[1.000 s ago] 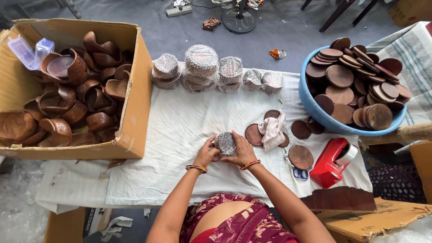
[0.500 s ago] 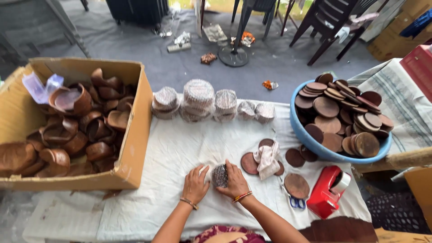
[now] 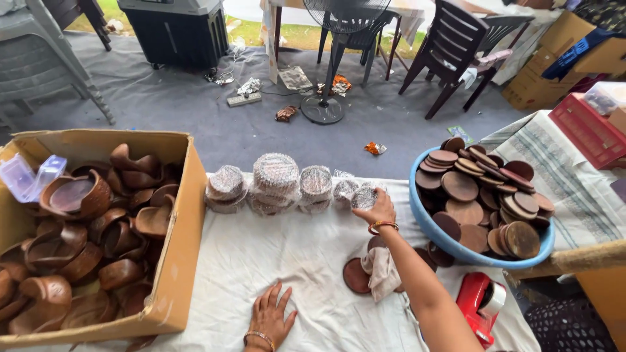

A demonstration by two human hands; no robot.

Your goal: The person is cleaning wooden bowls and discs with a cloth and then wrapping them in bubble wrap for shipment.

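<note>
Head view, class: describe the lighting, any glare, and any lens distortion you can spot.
Head view: soft, even daylight with faint shadows; small glints on the wrapped bundle under the right hand and on its wrapped neighbours; the wide lens bows the cardboard box and blue tub outward near the edges; the left hand, flat on the white cloth, looks sharp.

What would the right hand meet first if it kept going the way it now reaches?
The right hand holds a wrapped disc at the row of wrapped bundles. Straight on, probably only the cloth's far edge; depth is unclear.
</note>
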